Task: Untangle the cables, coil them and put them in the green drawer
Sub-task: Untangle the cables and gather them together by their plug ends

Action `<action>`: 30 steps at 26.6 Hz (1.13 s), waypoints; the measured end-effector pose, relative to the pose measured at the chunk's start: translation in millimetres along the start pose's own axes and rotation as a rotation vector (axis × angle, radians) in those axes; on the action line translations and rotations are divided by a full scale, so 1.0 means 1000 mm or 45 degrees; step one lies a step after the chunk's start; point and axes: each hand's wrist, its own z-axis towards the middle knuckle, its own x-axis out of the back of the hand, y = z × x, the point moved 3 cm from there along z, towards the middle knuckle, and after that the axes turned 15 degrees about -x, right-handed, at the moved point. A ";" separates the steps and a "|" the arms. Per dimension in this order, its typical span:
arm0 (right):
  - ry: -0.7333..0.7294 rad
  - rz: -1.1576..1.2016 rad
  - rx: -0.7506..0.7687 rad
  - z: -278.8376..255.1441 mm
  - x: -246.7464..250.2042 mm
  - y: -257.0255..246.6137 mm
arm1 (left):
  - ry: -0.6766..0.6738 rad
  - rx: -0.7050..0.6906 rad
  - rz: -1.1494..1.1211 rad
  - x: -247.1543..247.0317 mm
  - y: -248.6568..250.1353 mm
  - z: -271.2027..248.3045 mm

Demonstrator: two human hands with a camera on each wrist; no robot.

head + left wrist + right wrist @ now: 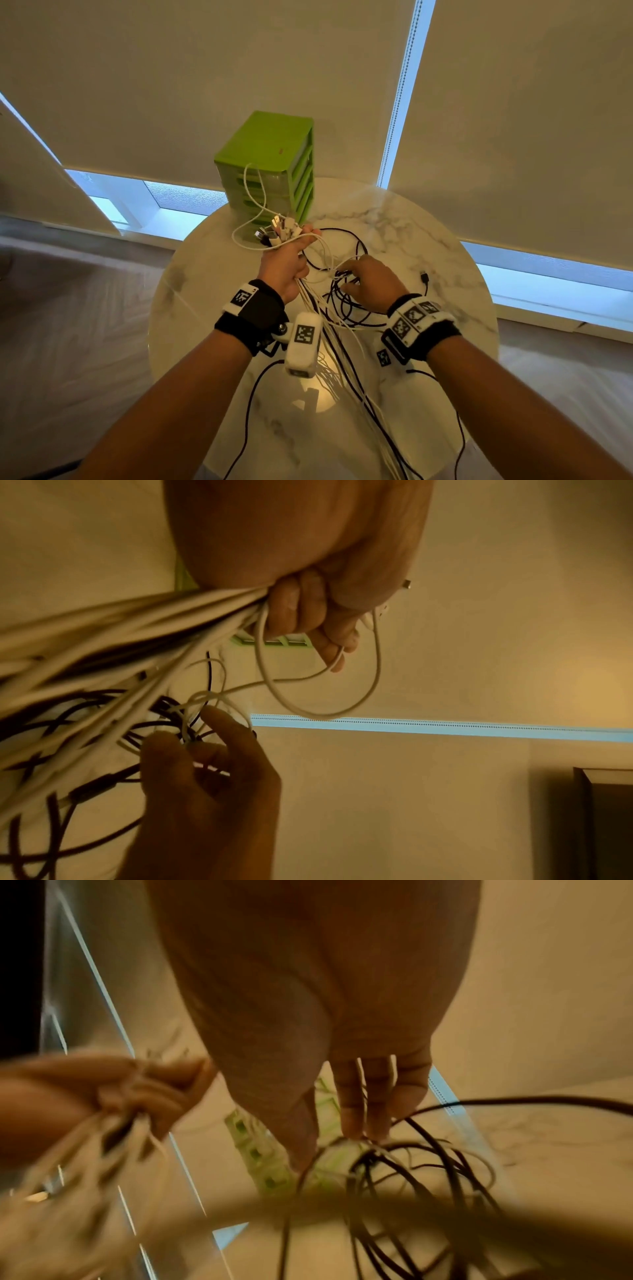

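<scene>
My left hand [289, 262] is raised above the table and grips a bundle of white and black cables [329, 329]. Their plug ends [279, 231] stick out past the fist, and the strands trail back off the table's near edge. The left wrist view shows that fist [301, 610] closed round the white strands [137, 631]. My right hand [358, 274] is down in the tangle of black and white cables [342, 305]. Its thumb and fingers [219, 723] pinch a knot of white cable [192, 710]. The green drawer unit [270, 161] stands behind, drawers closed.
The round marble table [428, 240] holds everything. A loose black plug [424, 275] lies right of my right hand. Black wrist-camera leads [246, 411] hang off the near edge. Window blinds hang just behind the drawer unit.
</scene>
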 end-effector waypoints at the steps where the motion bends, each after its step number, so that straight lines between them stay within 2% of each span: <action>1: 0.012 -0.020 0.004 0.003 -0.004 0.000 | -0.003 -0.001 -0.008 0.002 0.001 0.000; 5: 0.092 0.002 0.019 0.011 0.007 -0.001 | 0.011 -0.016 0.032 0.015 0.000 0.001; 9: 0.206 0.167 0.119 0.006 0.042 -0.020 | -0.230 -0.155 0.270 0.002 -0.007 -0.009; 11: 0.160 0.185 0.197 0.002 0.054 -0.032 | -0.286 -0.290 0.286 -0.012 -0.009 -0.013; 14: 0.105 0.182 0.264 -0.005 0.064 -0.036 | -0.225 -0.379 0.297 -0.021 -0.009 -0.009; 16: 0.135 0.260 0.224 -0.010 0.065 -0.030 | -0.189 -0.379 0.353 -0.023 -0.008 -0.006; 18: 0.217 0.497 0.082 -0.009 0.072 -0.018 | -0.080 -0.340 0.355 -0.018 -0.007 0.000; 20: 0.329 0.902 -0.114 -0.006 0.089 0.005 | 0.033 -0.285 0.392 -0.003 -0.008 0.006; 22: 0.417 1.230 -0.293 0.000 0.110 0.036 | 0.216 -0.156 0.453 0.019 -0.011 0.012; 23: 0.440 1.299 -0.348 0.002 0.116 0.050 | 0.305 -0.090 0.439 0.027 -0.013 0.014; 24: 0.487 1.280 -0.372 0.005 0.119 0.063 | 0.353 -0.057 0.412 0.031 -0.013 0.016; 26: 0.638 1.005 -0.337 0.012 0.121 0.079 | 0.384 -0.052 0.330 0.027 -0.010 0.017; 30: 0.714 0.533 -0.294 0.014 0.115 0.092 | 0.476 -0.055 0.108 0.023 -0.003 0.016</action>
